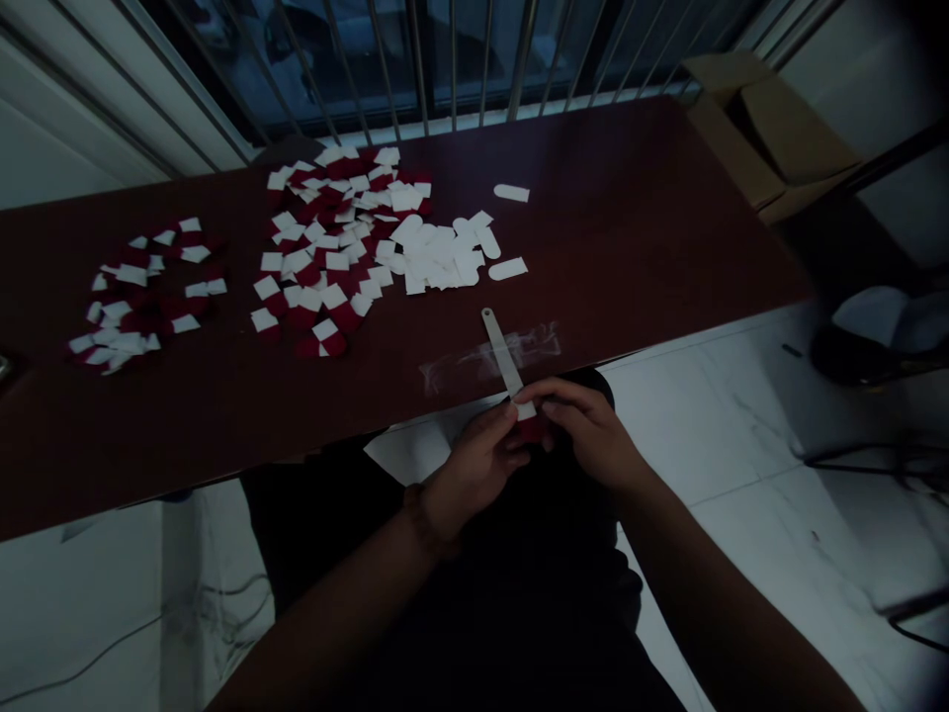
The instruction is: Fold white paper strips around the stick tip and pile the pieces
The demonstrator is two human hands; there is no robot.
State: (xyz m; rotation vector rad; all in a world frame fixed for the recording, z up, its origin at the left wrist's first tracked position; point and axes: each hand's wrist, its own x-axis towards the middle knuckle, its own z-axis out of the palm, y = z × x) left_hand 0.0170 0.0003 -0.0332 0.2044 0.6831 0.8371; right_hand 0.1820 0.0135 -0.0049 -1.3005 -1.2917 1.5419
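Over the table's front edge, my left hand (485, 450) pinches the left side of a small dark red piece with a white end (527, 411). My right hand (593, 430) grips the same piece from the right, its index finger lying across the top by the white end. A flat, pale ruler-like strip (501, 346) with a hole in its far end reaches from the tabletop to my fingers. Whether its near end goes into the piece or lies against it, I cannot tell. Whitish smears (545, 341) mark the table beside the strip.
On the dark red-brown table (630, 227) lie a pile of white rounded tabs (441, 257), a large heap of red-and-white pieces (337, 262) and a smaller heap (129, 326) at left. A cardboard box (801, 129) stands beyond the right end. Window bars (452, 59) line the back.
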